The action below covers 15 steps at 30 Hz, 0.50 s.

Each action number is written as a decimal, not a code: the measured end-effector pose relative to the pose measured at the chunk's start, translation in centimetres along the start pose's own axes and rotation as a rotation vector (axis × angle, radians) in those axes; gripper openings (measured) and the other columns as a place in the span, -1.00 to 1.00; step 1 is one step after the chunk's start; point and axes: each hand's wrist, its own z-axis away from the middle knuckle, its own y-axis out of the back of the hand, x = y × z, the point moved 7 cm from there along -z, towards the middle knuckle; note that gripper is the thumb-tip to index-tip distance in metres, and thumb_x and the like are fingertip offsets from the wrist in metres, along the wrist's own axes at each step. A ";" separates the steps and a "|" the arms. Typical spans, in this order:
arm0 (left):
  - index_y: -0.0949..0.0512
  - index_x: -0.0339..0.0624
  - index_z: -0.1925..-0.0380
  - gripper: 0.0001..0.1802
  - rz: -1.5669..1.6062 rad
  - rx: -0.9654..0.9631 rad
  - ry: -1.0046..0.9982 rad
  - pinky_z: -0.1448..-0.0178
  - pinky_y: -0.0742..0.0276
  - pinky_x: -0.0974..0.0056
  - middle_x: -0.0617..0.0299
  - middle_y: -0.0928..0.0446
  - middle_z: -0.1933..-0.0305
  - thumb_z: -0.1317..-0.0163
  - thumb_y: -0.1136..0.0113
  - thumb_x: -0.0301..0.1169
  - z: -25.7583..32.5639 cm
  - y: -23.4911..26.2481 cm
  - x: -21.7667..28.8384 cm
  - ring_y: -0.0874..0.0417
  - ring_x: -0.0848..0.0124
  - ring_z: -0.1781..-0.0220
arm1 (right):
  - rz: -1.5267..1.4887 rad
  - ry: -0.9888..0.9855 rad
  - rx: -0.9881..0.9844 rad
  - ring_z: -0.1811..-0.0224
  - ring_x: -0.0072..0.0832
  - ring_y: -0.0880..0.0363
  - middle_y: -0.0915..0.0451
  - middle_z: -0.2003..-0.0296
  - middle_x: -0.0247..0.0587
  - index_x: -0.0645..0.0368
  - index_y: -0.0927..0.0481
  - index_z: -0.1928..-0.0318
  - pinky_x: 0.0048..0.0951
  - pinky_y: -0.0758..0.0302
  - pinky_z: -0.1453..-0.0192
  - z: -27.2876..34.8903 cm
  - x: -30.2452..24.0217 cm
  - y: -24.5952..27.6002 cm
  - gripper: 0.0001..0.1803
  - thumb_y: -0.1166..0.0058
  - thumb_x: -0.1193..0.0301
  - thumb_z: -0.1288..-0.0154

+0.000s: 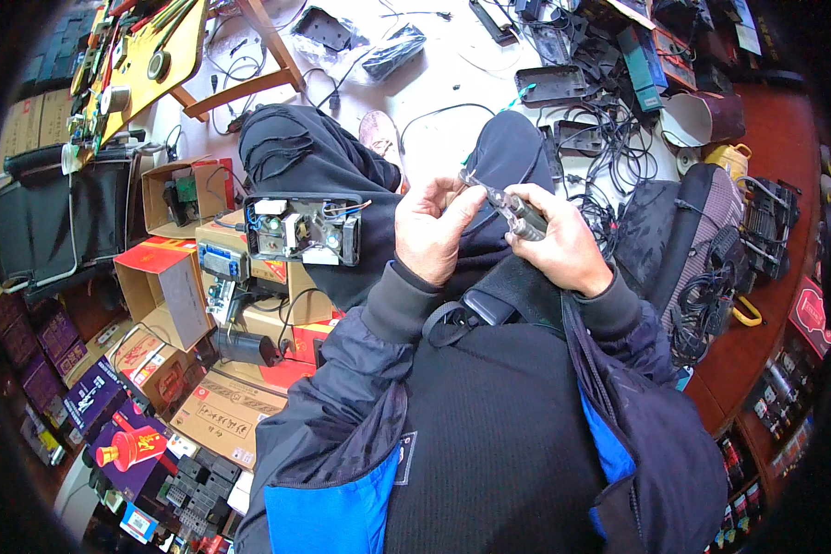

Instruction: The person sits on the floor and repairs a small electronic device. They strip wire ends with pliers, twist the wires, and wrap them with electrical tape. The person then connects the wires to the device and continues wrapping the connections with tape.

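Head view shows a white floor (439, 83) crowded on both sides of the seated person. Beyond the left knee stand a yellow table (177, 51), a dark tape roll (159, 65) lying in from its right edge, and a black chair (46, 222). Nearer, a brown box (155, 198) holds a green circuit board (186, 191), and a red-flapped box (143, 266) stands just below it. An opened black case (354, 237) of electronics lies by the left thigh, left of the hands. Beyond the right knee, black cables (616, 152) tangle over the floor, with a black tray (549, 85) behind them. The space directly between the hands is taken up by pliers (500, 200), held above the lap.

Their long axis slants: the jaws point up and left, toward the left hand (434, 231), while the handles run down and right into the right hand (565, 245). The right fingers are wrapped round the handles and hide part of them. The left fingers curl together with the thumb beside the tip; whether they grip a small part, I cannot tell.
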 end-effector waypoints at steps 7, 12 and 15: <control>-0.61 -0.17 0.17 -0.81 0.056 0.124 0.013 0.47 -0.15 0.48 0.43 -0.56 0.42 -0.37 -0.49 -0.52 -0.3 1.3 -0.7 -0.35 0.70 0.55 | -0.184 -0.082 0.216 0.22 -0.66 -0.48 -0.57 0.21 -0.46 0.25 -0.57 -0.22 -0.53 -0.46 0.09 -0.4 0.9 2.8 -0.49 -0.28 0.55 -0.22; -0.58 -0.20 0.08 -0.79 0.121 0.049 0.108 0.42 -0.22 0.46 0.37 -0.56 0.32 -0.39 -0.44 -0.50 -0.2 0.5 -1.1 -0.38 0.66 0.49 | -0.338 -0.049 0.243 0.19 -0.66 -0.54 -0.63 0.18 -0.38 0.23 -0.50 -0.28 -0.55 -0.49 0.02 -1.0 0.7 4.1 -0.47 -0.34 0.49 -0.32; -0.56 -0.22 0.04 -0.81 0.296 -0.015 0.194 0.36 -0.28 0.43 0.35 -0.50 0.34 -0.43 -0.32 -0.47 -0.1 0.2 -1.3 -0.40 0.61 0.45 | -0.387 -0.006 0.219 0.11 -0.70 -0.58 -0.72 -0.03 -0.26 0.20 -0.46 -0.30 -0.60 -0.47 0.01 -0.7 0.1 2.5 -0.46 -0.33 0.48 -0.36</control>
